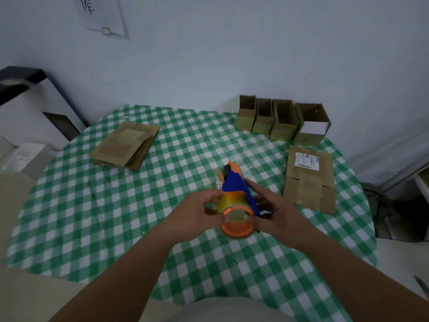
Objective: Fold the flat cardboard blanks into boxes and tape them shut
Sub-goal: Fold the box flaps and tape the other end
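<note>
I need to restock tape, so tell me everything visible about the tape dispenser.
The tape dispenser has a blue plastic frame, an orange hub and orange front end, and carries a yellowish clear roll. It is held above the checked tablecloth, nose pointing away. The left hand and the right hand both grip the roll's sides.

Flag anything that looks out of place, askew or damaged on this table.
Nothing is spilled or broken. One oddity: the lone flat brown cardboard blank with a white shipping label lies apart from the stack of flat brown cardboard blanks. Both hands, left hand and right hand, hold the orange-and-blue tape dispenser.
</note>
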